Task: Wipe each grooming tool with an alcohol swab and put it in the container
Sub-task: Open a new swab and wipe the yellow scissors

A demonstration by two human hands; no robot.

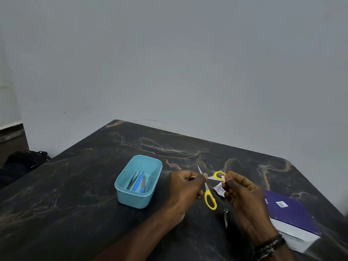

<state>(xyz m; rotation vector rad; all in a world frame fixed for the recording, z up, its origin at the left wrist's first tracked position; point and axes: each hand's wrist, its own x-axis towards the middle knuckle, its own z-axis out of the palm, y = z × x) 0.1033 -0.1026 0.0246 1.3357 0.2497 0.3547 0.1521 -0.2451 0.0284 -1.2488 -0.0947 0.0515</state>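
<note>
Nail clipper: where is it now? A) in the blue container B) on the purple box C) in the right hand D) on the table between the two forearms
D: the nail clipper lies on the table beside the right hand, apart from the blue container.

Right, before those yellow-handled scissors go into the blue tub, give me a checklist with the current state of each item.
1. Yellow-handled scissors held: ok, left hand grips them near the pivot, blades open.
2. White alcohol swab in hand: ok, right hand pinches it at one blade; the torn sachet hangs below.
3. Both blades wiped: cannot tell.
4. Light blue plastic container open with room: ok, three tools lie along its left side.
5. Scissors closed before dropping in: not ok.
6. Remaining tools: not ok, the metal nail clipper lies on the dark marble table.
</note>
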